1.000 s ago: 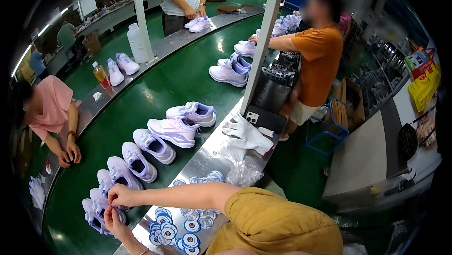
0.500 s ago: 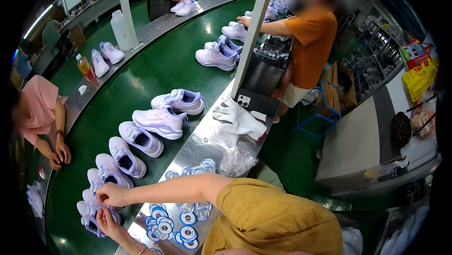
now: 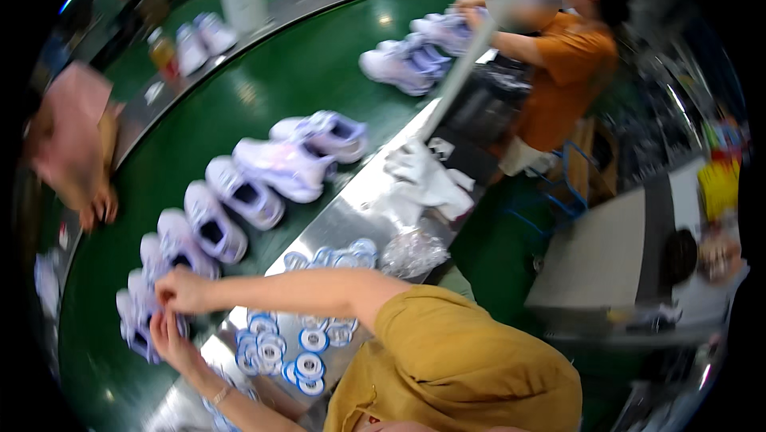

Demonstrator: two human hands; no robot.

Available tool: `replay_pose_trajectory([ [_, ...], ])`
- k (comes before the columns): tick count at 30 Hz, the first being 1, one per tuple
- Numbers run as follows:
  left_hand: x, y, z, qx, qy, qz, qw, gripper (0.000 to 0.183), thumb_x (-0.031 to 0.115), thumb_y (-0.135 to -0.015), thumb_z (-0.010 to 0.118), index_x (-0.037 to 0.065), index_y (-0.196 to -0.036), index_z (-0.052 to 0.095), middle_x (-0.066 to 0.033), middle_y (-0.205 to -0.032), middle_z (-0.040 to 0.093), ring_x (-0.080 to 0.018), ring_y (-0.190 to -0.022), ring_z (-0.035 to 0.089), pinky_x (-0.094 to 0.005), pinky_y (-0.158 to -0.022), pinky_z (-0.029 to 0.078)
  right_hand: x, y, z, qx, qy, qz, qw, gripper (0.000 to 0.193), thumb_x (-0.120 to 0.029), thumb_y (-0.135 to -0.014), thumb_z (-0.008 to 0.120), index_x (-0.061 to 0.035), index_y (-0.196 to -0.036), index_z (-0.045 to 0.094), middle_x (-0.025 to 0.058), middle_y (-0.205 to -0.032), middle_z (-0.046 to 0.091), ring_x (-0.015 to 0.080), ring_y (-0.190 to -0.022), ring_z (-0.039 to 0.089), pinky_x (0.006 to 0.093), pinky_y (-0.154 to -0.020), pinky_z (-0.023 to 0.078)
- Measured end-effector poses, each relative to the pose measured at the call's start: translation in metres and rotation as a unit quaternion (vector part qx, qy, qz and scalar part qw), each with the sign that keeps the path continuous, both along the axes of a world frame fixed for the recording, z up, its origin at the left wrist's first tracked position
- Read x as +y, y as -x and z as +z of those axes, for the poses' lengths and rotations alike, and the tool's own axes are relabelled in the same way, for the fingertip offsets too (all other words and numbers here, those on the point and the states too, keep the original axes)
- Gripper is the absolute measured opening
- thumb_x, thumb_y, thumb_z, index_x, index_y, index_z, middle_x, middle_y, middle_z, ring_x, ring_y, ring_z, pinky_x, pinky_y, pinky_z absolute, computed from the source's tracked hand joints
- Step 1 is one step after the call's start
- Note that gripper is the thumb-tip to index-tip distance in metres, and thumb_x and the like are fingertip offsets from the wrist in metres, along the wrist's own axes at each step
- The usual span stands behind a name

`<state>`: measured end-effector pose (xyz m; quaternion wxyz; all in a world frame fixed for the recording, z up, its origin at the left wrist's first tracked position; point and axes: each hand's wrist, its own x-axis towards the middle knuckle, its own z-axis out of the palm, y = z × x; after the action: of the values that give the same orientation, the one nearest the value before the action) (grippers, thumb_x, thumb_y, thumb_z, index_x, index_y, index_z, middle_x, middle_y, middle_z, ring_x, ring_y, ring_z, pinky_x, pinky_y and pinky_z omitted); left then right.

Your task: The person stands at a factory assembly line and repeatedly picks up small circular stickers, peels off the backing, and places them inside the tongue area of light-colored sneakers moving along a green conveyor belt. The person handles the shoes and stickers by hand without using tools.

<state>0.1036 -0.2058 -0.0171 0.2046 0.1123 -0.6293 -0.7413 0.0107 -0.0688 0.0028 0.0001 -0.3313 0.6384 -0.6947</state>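
Lavender shoes (image 3: 143, 295) lie just beside left hand (image 3: 176, 346) and right hand (image 3: 190, 291), grips unclear

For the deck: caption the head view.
Bare hands close together by lilac sneakers on a green surface, round blue-rimmed discs nearby.

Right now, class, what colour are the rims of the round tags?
Blue round tags' rims, clearest in the head view.

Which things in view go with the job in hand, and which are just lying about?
In the job:
- lavender shoes; both right hand and left hand are at the row's near end
- blue-rimmed discs, probably

Lying about, seemingly:
- white glove
- clear plastic bag
- amber bottle
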Motion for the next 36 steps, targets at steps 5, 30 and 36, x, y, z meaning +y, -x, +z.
replay_pose_trajectory([
  [5,0.022,0.008,0.014,-0.025,-0.002,0.066,0.998,0.031,-0.001,-0.078,0.066,-0.001,-0.108,0.056,-0.0092,-0.096,0.063,-0.0148,-0.089,0.060,-0.0235,-0.081,0.047,0.009,0.011,-0.003,-0.028,-0.018,0.033,0.999,0.015,-0.009,-0.069,0.065,0.0000,-0.082,0.063,0.0095,-0.072,0.062,0.0139,-0.069,0.058,0.0295,-0.062,0.047],
  [30,0.003,-0.018,0.006,0.026,-0.024,0.047,0.998,0.028,0.003,-0.078,0.065,-0.002,-0.105,0.056,-0.0043,-0.080,0.063,-0.0090,-0.076,0.059,-0.0219,-0.071,0.047,-0.011,-0.015,0.010,-0.075,-0.158,0.089,0.981,0.010,-0.004,-0.075,0.066,-0.0002,-0.084,0.062,0.0033,-0.074,0.060,0.0092,-0.067,0.053,0.0226,-0.060,0.042],
  [36,0.002,-0.033,-0.007,0.022,0.314,0.127,0.941,0.014,0.011,-0.080,0.063,0.004,-0.091,0.069,-0.0083,-0.086,0.064,-0.0210,-0.084,0.057,-0.0330,-0.079,0.044,-0.011,-0.052,0.019,0.018,-0.170,0.038,0.984,0.014,-0.011,-0.079,0.060,-0.0001,-0.089,0.063,0.0110,-0.081,0.063,0.0181,-0.074,0.060,0.0297,-0.067,0.046],
])
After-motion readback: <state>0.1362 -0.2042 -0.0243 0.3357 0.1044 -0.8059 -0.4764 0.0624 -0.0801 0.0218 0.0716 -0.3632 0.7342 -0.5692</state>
